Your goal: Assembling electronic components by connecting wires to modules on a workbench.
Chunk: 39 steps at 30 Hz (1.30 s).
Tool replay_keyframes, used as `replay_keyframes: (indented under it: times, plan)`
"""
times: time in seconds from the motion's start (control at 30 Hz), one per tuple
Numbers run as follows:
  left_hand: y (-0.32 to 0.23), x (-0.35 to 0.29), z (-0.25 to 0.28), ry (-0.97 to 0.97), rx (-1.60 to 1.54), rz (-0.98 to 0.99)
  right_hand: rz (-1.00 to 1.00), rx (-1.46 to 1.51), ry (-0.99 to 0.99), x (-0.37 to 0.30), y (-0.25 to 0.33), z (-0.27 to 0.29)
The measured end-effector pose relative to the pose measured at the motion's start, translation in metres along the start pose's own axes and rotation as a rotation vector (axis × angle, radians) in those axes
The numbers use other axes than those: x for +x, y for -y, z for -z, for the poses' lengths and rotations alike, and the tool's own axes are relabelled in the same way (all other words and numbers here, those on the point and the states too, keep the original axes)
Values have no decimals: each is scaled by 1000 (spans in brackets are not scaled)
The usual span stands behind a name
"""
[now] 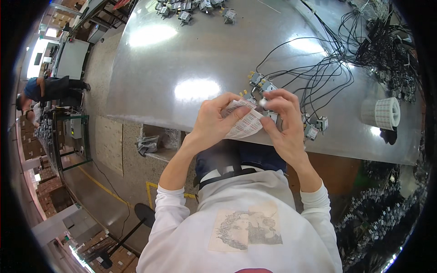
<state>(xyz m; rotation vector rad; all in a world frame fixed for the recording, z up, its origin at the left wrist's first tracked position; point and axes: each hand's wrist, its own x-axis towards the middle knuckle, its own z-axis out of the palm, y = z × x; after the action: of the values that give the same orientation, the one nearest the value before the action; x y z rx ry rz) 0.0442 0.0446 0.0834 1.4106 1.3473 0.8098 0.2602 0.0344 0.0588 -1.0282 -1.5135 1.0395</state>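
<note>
My left hand (pixel 218 117) pinches a curled sheet of small printed labels (pixel 248 126) between thumb and fingers, above the table's near edge. Close by on its right is my right hand (pixel 284 120), thumb tip at the sheet's edge and fingers bent, with a gap between thumb and forefinger. A blurred whitish spot shows at the right forefinger tip; I cannot tell whether it is a label. Just beyond the hands lie grey metal-cased parts (pixel 260 82) with yellow tips and black cables, partly hidden by my fingers. More such parts (pixel 314 129) lie beside my right wrist.
A metal-topped table (pixel 154 77) spans the view. A label roll (pixel 387 113) stands at its right, below tangled black cables (pixel 378 45). Several loose grey parts (pixel 184 17) sit at the far edge. An open box (pixel 157 141) is under the left edge. A person (pixel 50 88) stands far left.
</note>
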Motion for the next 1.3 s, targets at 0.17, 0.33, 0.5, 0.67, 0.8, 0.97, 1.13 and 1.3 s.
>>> replay_keyframes:
  times: [0.17, 0.33, 0.5, 0.67, 0.8, 0.97, 1.13, 1.3]
  plan:
    - [6, -1, -8, 34, 27, -23, -186, 228, -7, 0, -18, -8]
    - [4, 1, -5, 54, -6, -70, 205, -177, 23, -1, -22, 1]
    - [10, 1, -7, 75, 40, 15, 16, 118, -68, 5, -24, -7]
    - [9, 1, -12, 104, 67, -65, -253, 354, -95, 6, -12, -6]
    - [0, 3, -11, 129, 168, -65, -324, 476, -136, 7, -8, 4]
    - [8, -5, -24, 217, 303, -260, -326, 397, -230, -11, -11, 34]
    - [23, -4, -75, 177, 375, -727, -216, -66, -347, -26, -31, 64]
    - [30, 7, -91, 69, 666, -808, -227, -136, -372, -23, -34, 55]
